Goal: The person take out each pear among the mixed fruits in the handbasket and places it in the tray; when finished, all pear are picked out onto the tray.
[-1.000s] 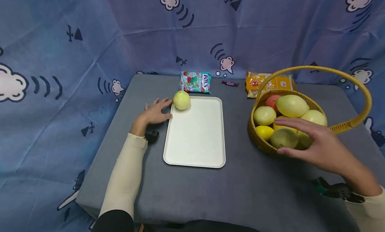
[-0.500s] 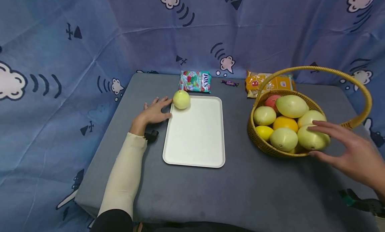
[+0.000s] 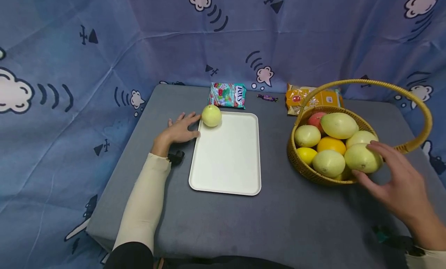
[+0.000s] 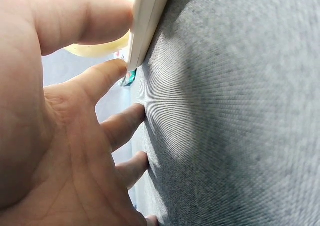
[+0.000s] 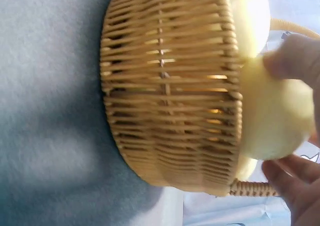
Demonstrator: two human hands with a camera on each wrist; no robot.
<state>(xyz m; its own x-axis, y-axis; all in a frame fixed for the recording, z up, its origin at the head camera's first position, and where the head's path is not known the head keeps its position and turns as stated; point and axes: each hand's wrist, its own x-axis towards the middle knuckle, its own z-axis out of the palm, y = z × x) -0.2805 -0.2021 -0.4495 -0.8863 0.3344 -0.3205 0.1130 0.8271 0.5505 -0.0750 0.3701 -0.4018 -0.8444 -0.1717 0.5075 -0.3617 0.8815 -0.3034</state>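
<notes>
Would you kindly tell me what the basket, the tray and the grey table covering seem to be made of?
Basket: woven wicker or a plastic imitation, lightly glossy; separate strands show in the right wrist view.
Tray: probably matt white plastic, judging by its smooth, even surface and rounded corners.
Grey table covering: likely woven fabric, matt; the left wrist view shows fine thread-like ribbing.

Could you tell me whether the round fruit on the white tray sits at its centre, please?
No, the round fruit sits at the far left corner of the white tray, beside the left hand.
</notes>
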